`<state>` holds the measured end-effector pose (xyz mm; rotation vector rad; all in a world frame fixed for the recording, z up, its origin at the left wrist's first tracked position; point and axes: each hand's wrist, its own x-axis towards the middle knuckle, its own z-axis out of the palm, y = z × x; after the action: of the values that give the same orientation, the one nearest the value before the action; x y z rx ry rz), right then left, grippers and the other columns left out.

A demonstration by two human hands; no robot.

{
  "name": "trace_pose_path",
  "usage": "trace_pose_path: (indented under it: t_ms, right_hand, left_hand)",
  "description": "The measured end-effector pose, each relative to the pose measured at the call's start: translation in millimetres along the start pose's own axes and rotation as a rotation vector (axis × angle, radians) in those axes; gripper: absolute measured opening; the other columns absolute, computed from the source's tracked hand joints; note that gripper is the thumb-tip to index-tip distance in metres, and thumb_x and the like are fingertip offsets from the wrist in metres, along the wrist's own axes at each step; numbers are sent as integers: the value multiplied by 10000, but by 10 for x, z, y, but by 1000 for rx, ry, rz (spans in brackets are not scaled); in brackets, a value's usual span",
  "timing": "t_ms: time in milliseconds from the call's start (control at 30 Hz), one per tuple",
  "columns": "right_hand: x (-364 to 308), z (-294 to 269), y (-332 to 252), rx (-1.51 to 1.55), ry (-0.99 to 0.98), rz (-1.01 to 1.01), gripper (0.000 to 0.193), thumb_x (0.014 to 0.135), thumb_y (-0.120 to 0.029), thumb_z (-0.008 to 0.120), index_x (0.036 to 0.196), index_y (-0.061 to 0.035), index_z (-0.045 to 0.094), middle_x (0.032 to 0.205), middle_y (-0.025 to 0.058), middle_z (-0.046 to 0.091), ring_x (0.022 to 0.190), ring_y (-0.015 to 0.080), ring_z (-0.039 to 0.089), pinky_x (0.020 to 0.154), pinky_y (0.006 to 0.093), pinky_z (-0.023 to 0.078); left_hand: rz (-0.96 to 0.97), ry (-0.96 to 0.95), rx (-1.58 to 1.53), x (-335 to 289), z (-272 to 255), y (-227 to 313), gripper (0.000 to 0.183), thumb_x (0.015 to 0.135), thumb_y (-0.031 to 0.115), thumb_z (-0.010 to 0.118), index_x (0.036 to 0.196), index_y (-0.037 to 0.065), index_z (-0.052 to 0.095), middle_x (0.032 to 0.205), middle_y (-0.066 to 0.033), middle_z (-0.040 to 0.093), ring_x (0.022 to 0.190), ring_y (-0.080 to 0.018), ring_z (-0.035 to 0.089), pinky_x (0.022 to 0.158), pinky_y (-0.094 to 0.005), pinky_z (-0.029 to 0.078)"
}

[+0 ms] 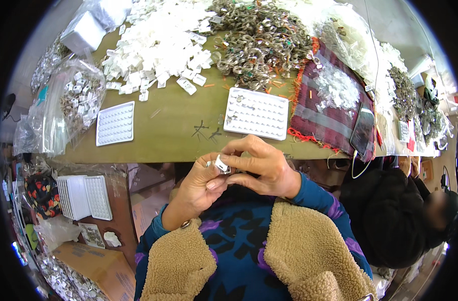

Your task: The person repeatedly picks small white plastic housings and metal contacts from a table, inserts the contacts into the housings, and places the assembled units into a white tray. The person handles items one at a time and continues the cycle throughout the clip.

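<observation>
Close to my body, just off the table's near edge, both hands meet around a small white plastic housing [221,164] with a dark slot in its face. My left hand [198,189] pinches it between thumb and fingers. The fingers of my right hand [263,168] close on it from the other side, index finger at its top. A greyish bit shows under the housing, too small to name. Beyond my hands lies a white tray [256,131] with rows of small pockets, a few holding small pieces. A second white pocketed tray [115,142] is farther left.
A heap of white plastic parts [158,45] and a tangle of grey coiled pieces [264,40] cover the far table. At right, a phone [362,129] with a white cable lies on plaid cloth [309,110]. Stacked trays [73,198] stand lower left; a person in black [384,215] sits right.
</observation>
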<state>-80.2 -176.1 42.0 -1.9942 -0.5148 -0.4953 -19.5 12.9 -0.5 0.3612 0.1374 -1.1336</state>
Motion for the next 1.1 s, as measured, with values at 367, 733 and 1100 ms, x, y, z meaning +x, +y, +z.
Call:
trace_pose_path:
  t_ms: [367, 733, 1100]
  right_hand:
    - [-125, -225, 22, 213, 67, 436, 143, 805, 0, 763, 914, -5, 671, 957, 108, 701, 819, 220, 689, 731, 316, 552]
    - [-213, -68, 6, -321, 251, -244, 304, 633, -33, 758, 907, 42, 651, 940, 157, 636, 759, 252, 617, 667, 361, 492]
    - [-462, -176, 25, -378, 237, -258, 288, 738, -94, 753, 985, 19, 655, 1012, 133, 649, 785, 261, 608, 708, 370, 489]
  left_hand:
    - [-49, -3, 205, 125, 159, -112, 243, 888, 145, 759, 1046, -5, 649, 852, -100, 683, 518, -33, 472, 474, -169, 370]
    - [-17, 28, 181, 127, 175, -197, 326, 929, 322, 694, 1070, 37, 619, 841, 21, 602, 560, -13, 435, 520, -156, 370]
    - [-153, 25, 161, 144, 209, -201, 257, 997, 291, 606, 1102, 59, 577, 753, 57, 512, 534, -3, 440, 467, -149, 345]
